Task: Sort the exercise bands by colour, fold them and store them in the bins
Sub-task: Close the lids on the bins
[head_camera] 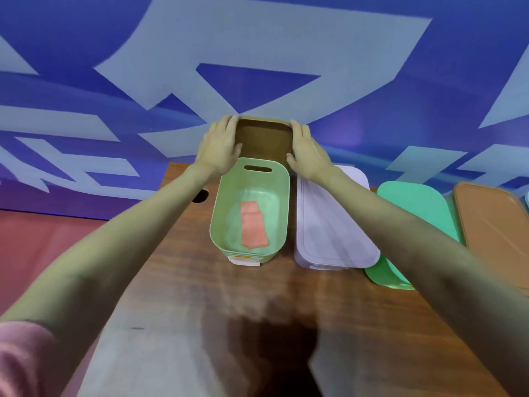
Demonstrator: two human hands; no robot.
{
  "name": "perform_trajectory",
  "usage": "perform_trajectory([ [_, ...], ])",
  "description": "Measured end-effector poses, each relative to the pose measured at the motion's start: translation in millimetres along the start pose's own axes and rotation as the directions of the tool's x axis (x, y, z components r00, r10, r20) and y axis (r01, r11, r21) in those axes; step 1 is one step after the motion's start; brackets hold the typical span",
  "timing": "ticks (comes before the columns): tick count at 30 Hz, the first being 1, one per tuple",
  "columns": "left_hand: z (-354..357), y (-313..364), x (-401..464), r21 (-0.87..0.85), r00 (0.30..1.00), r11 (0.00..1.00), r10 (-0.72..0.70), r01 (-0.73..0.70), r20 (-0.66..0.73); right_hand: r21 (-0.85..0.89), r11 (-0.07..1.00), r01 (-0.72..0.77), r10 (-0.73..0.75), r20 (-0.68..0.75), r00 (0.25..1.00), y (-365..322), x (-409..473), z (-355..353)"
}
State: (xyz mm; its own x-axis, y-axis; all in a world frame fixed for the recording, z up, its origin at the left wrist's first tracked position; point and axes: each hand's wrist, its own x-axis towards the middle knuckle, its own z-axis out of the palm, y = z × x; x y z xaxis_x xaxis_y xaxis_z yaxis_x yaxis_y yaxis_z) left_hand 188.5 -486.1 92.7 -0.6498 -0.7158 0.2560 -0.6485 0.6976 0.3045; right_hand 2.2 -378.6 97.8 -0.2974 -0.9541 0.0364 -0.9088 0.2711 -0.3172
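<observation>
An open light-green bin (220, 213) stands on the wooden table (177, 282). Folded pink-orange exercise bands (253, 224) lie flat on its floor. Behind it, at the table's far edge, is a brown bin (264, 141). My left hand (219, 147) grips the brown bin's left side and my right hand (307, 151) grips its right side. The inside of the brown bin is dark and I cannot see what it holds.
A lilac bin with its lid on (333, 219) stands right of the green bin. Further right lie a green lid (415, 207) and a brown lid (492, 222). A blue and pale patterned wall (257, 53) rises just behind the table. A round hole (200, 196) is in the table's left side.
</observation>
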Motion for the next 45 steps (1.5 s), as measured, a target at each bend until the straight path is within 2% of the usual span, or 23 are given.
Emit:
perform_trajectory([
  [6,1.3,-4.0,3.2,0.023,0.999,1.000,0.021,-0.020,-0.028,0.007,0.996,0.089,-0.089,-0.040,0.995,0.8,6.7,3.3],
  [11,-2.5,-11.3,0.7,-0.054,0.999,0.998,-0.010,0.007,-0.053,0.022,0.998,0.064,-0.061,-0.103,0.993,-5.6,5.2,-1.8],
  [15,-14.5,-8.3,-4.4,-0.058,0.994,0.998,-0.030,0.023,-0.109,-0.005,0.994,0.108,-0.107,-0.161,0.981,-12.6,-2.1,-18.1],
  [21,-45.0,7.2,-35.1,-0.100,0.947,0.992,0.044,-0.080,-0.318,-0.044,0.976,0.215,-0.218,-0.286,0.933,-16.2,-36.6,-48.7],
  [26,-53.4,25.9,-95.5,-0.100,0.929,0.979,0.131,-0.176,-0.347,-0.008,0.945,0.328,-0.306,-0.379,0.873,-9.4,-91.0,-42.4],
  [30,-41.8,32.8,-142.7,-0.081,0.931,0.969,0.201,-0.235,-0.305,0.019,0.928,0.371,-0.340,-0.356,0.870,-3.3,-134.8,-25.7],
  [34,-11.0,20.6,-183.6,-0.052,0.933,0.966,0.231,-0.255,-0.276,0.033,0.935,0.352,-0.331,-0.265,0.905,2.4,-164.0,-2.6],
  [37,3.1,13.2,-202.3,0.046,0.917,0.951,0.308,-0.306,-0.254,-0.043,0.935,0.352,-0.353,-0.187,0.917,5.8,-175.1,15.4],
  [41,14.6,-4.7,-209.6,0.203,0.857,0.884,0.460,-0.420,-0.232,-0.157,0.918,0.365,-0.383,-0.104,0.918,8.4,-180.7,39.3],
  [45,22.7,-19.4,-217.6,0.164,0.857,0.876,0.480,-0.454,-0.189,-0.181,0.917,0.354,-0.365,-0.029,0.930,4.2,-180.9,57.9],
])
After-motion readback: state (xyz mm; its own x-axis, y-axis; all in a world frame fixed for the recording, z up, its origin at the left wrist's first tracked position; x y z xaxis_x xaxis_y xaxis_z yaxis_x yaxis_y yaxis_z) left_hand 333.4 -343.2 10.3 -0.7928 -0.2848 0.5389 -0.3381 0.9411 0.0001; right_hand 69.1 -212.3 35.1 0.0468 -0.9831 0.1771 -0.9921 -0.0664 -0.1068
